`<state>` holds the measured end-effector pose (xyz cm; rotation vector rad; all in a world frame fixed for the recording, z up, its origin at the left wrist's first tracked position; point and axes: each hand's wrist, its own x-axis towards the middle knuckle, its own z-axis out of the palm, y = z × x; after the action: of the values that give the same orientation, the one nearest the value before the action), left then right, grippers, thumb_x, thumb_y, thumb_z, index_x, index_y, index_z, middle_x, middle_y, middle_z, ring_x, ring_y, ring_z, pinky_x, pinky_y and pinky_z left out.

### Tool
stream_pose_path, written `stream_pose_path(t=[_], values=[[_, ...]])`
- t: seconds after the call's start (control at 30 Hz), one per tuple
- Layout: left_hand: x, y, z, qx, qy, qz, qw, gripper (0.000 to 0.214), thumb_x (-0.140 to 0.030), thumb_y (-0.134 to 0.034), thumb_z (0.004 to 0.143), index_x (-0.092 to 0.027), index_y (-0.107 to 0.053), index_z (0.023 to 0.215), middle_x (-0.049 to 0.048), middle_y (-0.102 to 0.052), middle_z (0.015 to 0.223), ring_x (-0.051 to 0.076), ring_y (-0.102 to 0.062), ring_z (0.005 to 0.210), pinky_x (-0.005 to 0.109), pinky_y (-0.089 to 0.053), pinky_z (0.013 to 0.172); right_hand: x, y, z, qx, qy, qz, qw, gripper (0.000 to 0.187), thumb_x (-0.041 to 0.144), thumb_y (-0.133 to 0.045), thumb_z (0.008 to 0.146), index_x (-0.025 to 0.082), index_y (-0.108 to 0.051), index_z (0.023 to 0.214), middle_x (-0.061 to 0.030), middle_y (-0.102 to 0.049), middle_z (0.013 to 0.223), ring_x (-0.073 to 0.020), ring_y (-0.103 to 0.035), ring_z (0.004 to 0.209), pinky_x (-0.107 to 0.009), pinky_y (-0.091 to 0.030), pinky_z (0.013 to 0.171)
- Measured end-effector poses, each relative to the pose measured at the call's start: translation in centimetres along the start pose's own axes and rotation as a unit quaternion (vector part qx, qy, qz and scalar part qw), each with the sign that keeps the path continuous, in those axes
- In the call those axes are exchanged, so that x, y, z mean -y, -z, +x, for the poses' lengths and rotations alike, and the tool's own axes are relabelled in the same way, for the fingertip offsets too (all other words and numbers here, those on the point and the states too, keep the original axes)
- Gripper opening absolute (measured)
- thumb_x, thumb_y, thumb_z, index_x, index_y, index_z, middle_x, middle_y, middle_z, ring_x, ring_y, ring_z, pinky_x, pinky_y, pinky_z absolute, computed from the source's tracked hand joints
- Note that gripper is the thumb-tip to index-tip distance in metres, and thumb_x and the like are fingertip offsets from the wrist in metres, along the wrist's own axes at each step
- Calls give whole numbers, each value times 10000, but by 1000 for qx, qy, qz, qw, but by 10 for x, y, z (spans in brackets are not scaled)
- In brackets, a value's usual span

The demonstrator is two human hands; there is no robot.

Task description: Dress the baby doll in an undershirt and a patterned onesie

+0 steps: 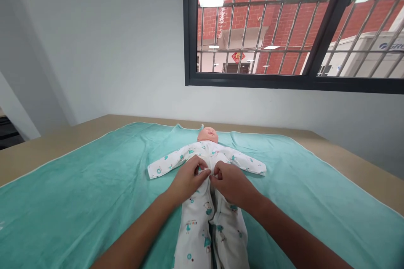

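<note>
A baby doll (pixel 208 134) lies on its back, dressed in a white printed baby romper (pixel 192 235). The romper's sleeves spread out to both sides, and its legs point toward me. Its front edges meet at the chest and part lower down, between the legs. My left hand (pixel 191 178) pinches the front edge of the romper at the middle of the torso. Close beside it, my right hand (pixel 232 183) pinches the opposite edge, fingertips nearly touching the left ones. Any fastener between the fingers is too small to make out.
A teal blanket (pixel 94 193) is spread under the doll over a tan tabletop (pixel 334 157). Behind the table stands a pale wall (pixel 126 50) with a dark-framed, barred window (pixel 249 80) at upper right.
</note>
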<state>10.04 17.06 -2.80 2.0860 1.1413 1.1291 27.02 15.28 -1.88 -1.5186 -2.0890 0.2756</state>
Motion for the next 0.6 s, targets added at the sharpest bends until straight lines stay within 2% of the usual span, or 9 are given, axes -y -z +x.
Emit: stream_pose_path(t=[0.17, 0.23, 0.27, 0.33, 0.4, 0.47, 0.6], values=[[3, -5, -2, -28, -19, 15, 999, 95, -263, -567, 802, -197, -579, 735, 16, -566, 790, 160, -484, 724, 257, -345, 633, 2, -1, -2, -25, 42, -24, 999, 140, 190, -487, 783, 191, -438, 652, 2, -520, 628, -115, -387, 576, -269, -206, 537], [2, -6, -4, -33, -5, 7, 999, 84, -257, -563, 803, -195, -582, 750, 2, -553, 753, 144, -465, 673, 250, -338, 608, -2, 1, -1, -11, 41, 26, 999, 141, 176, -487, 765, 194, -432, 636, 14, -501, 587, -111, -391, 551, -261, -223, 525], [1, -6, -5, -33, 4, -3, 999, 85, -260, -562, 804, -193, -582, 756, -6, -542, 726, 136, -454, 648, 245, -334, 595, -5, 2, 1, 15, 27, 78, 996, 136, 183, -483, 765, 197, -437, 638, 24, -488, 553, -107, -399, 521, -252, -237, 508], [-2, -5, -6, -32, 22, -33, 999, 102, -272, -560, 806, -188, -579, 752, -21, -512, 669, 125, -436, 618, 236, -326, 573, -11, 4, 4, 91, -24, 217, 972, 113, 225, -472, 780, 206, -459, 669, 42, -474, 498, -104, -422, 450, -232, -268, 459], [-5, -4, -7, -26, 37, -78, 996, 125, -290, -563, 805, -182, -575, 742, -30, -490, 636, 117, -428, 607, 224, -323, 558, -17, 4, 7, 144, -76, 349, 923, 109, 280, -479, 792, 209, -484, 709, 47, -497, 494, -105, -451, 405, -216, -295, 407], [-8, -4, -7, -12, 60, -129, 990, 146, -307, -570, 799, -178, -573, 733, -40, -469, 600, 102, -408, 568, 210, -307, 524, -20, 2, 8, 146, -93, 427, 888, 129, 319, -525, 780, 202, -512, 726, 43, -531, 528, -101, -473, 399, -204, -311, 376], [-8, -1, -5, 35, 115, -199, 973, 198, -368, -591, 783, -177, -570, 736, -68, -421, 465, 75, -334, 430, 200, -222, 426, -22, -2, 4, 124, -85, 472, 869, 166, 346, -593, 760, 186, -562, 734, 43, -547, 534, -77, -466, 387, -182, -296, 361]])
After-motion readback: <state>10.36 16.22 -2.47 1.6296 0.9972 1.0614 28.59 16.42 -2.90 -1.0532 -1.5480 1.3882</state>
